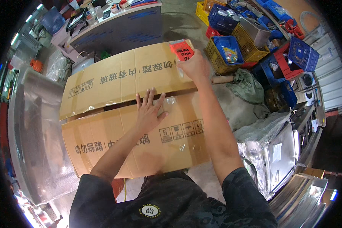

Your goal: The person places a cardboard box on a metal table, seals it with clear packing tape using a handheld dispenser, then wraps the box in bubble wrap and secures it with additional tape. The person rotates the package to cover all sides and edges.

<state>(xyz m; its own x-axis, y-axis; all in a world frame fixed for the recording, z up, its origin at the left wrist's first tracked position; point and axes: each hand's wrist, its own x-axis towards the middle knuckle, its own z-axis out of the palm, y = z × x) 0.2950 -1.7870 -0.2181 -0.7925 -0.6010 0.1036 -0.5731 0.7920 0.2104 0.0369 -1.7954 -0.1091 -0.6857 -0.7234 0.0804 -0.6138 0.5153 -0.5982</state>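
A large brown cardboard box (114, 129) with black printing stands right in front of me. Its two top flaps meet unevenly, and a dark gap (98, 111) shows between them toward the left. My left hand (151, 111) lies flat with spread fingers on the near flap, its fingertips reaching the seam. At the far right corner of the box, my right hand (195, 68) is closed on a red flat-faced piece (181, 50) with black handwriting. Its kind is not clear, since the fingers and palm cover part of it. Shiny clear tape (171, 100) shows near the seam.
Behind the box stands a grey desk (121, 32) with tools and tape rolls. Stacked plastic crates (226, 53) fill the far right. A green cloth bundle (247, 85) lies beside the box. Plastic-wrapped goods stand at left (41, 140) and right (269, 152).
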